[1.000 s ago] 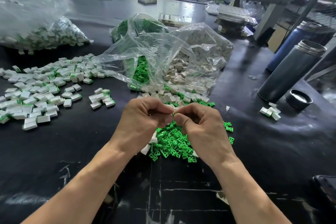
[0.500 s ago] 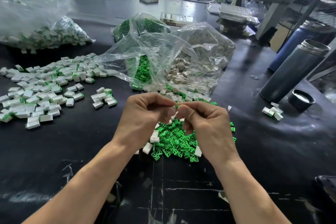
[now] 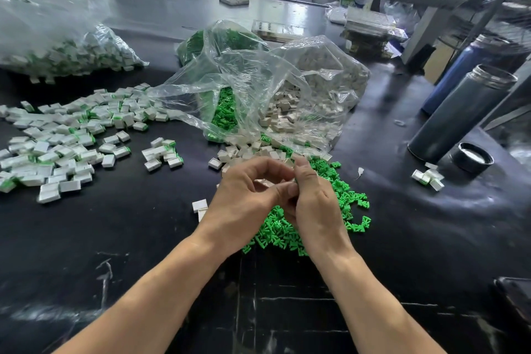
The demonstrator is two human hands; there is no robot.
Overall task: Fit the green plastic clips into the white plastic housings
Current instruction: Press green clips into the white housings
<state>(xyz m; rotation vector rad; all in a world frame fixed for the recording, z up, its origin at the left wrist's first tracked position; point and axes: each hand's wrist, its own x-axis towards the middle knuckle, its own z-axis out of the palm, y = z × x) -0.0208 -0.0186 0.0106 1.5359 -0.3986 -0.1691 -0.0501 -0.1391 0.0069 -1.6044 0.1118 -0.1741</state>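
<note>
— Green clips [image 3: 290, 231] where?
— Loose pile mid-bench [image 3: 86, 238], white housings [image 3: 250, 152] just behind.
— Hands?
— Left hand [image 3: 244, 198] & right hand [image 3: 316, 204] curled, fingertips together; what they pinch is hidden.

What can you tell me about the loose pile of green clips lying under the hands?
The pile of green clips lies loose on the black table, just in front of the open clear bag. The clips are small, bright green, plastic-looking pieces with short prongs, tumbled at all angles. Both hands hover above the pile and hide its middle. A few white housings lie mixed in at its far edge, and some clips have strayed to the right.
</note>
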